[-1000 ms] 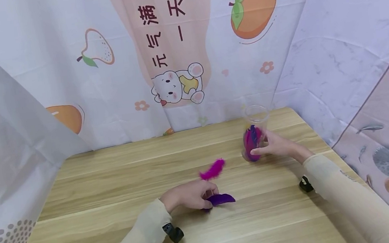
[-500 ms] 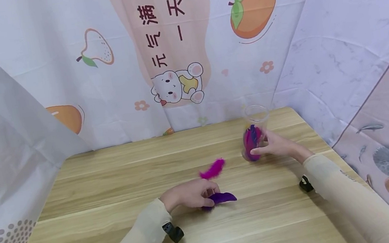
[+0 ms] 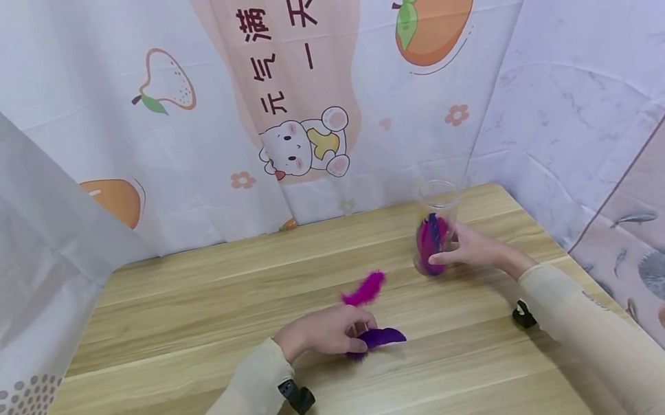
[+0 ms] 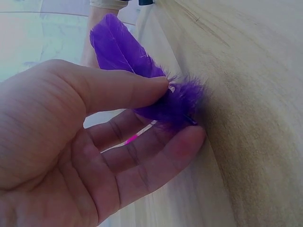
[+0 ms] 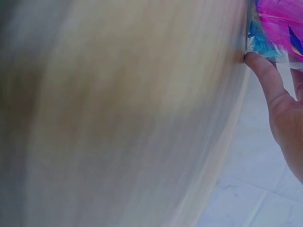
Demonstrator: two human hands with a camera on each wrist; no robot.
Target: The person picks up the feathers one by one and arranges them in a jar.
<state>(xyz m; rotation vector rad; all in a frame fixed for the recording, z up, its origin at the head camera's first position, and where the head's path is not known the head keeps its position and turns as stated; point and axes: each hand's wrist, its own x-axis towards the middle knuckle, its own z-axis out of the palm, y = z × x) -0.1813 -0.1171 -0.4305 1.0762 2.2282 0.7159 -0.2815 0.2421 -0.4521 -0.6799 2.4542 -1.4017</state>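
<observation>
Between thumb and fingers, my left hand (image 3: 330, 331) pinches a purple feather (image 3: 382, 337) low over the table. In the left wrist view the purple feather (image 4: 120, 47) rises past the thumb, its fluffy base by the fingertips. My right hand (image 3: 468, 246) grips the side of a clear cup (image 3: 440, 200) standing at the back right. Inside the cup are magenta, purple and blue feathers (image 3: 432, 244). The right wrist view catches the magenta feathers (image 5: 284, 21) and some of the right hand (image 5: 284, 109) at its edge. A loose magenta feather (image 3: 365, 289) lies just beyond my left hand.
The wooden table (image 3: 195, 307) reaches back to a printed curtain (image 3: 201, 154). Another patterned curtain (image 3: 610, 132) hangs along the right side. Black camera mounts sit on both wrists, over beige sleeves (image 3: 238, 399).
The purple feather has shifted and tilted slightly in my left hand, its tip a little further right and up. My right hand and the cup have stayed still.
</observation>
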